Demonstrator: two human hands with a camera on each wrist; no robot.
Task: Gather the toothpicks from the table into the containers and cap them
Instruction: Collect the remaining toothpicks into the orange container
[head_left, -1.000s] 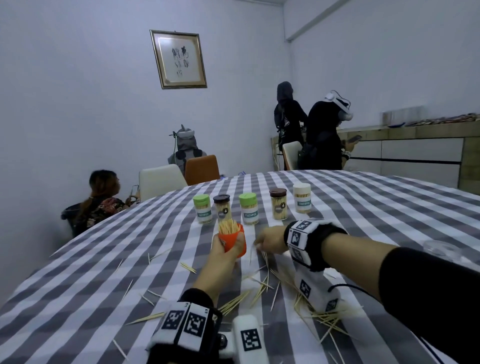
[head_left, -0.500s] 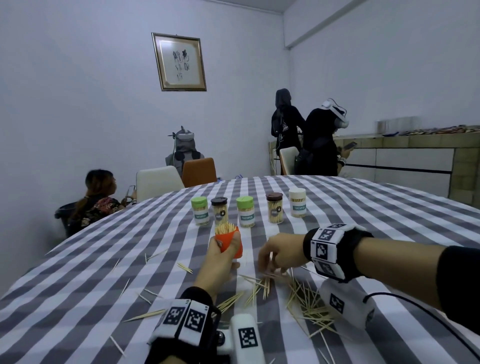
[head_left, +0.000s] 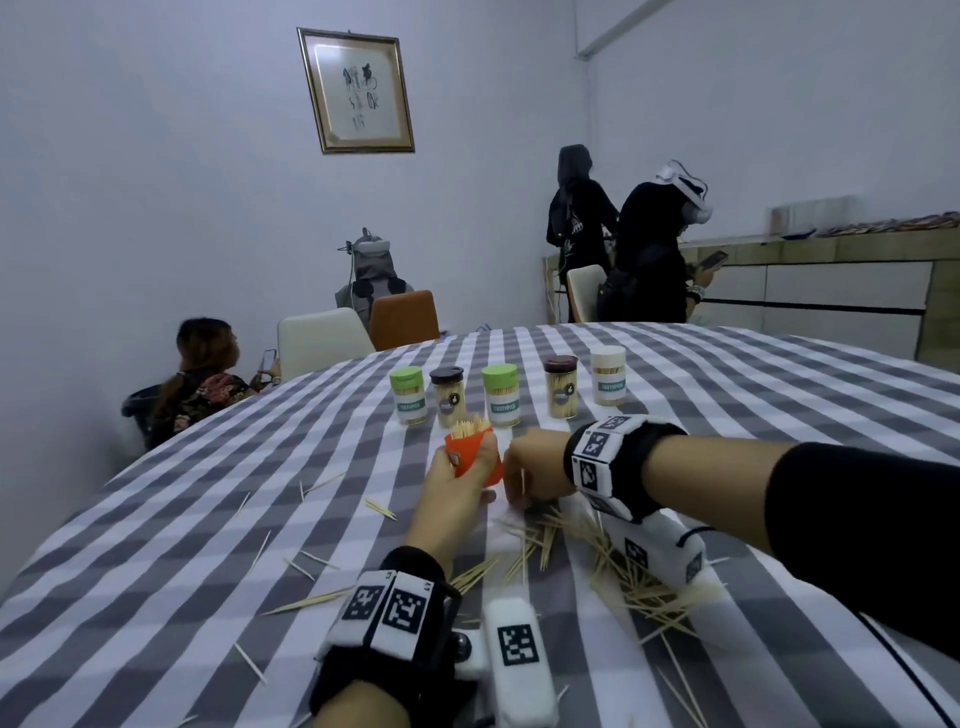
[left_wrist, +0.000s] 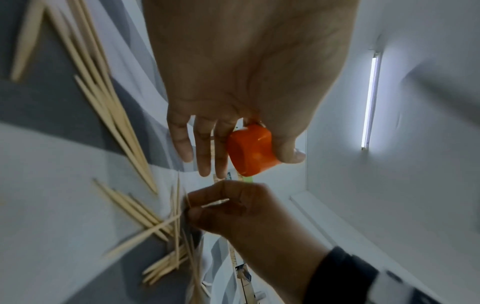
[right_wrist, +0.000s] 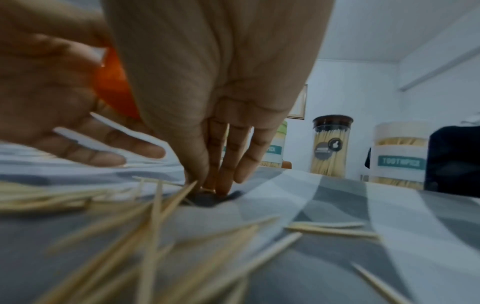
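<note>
- My left hand (head_left: 457, 486) holds the orange cup (head_left: 475, 457) just off the table, thumb on one side and forefinger behind it, the other fingers straight and spread below; a sheaf of toothpicks stands upright in its mouth.
- My right hand (head_left: 535, 475) is just beside the cup, at its 3 o'clock, fingertips (right_wrist: 221, 185) bunched downward and pressed to the checked cloth (head_left: 208, 545). In the left wrist view a few sticks show pinched between thumb and fingers.
- The move turns on this: the loose pile of toothpicks (head_left: 613, 566) lies at 5 o'clock from my right fingertips, nearer that hand than the left. Most sticks point roughly toward 12 o'clock, though many cross at angles.
- I judge the pinched sticks must swing upright before they will drop into the cup, whose mouth already looks crowded.
- The sticks are thin pale wood, pointed at both ends, light enough to scatter. The cup is smooth glossy plastic with rounded corners.
- Five capped jars (head_left: 501, 395) stand in a row at 12 o'clock beyond the cup, clear-walled and full, with green, dark and white lids.
- Stray sticks (head_left: 382, 509) lie well apart toward 9 o'clock.
</note>
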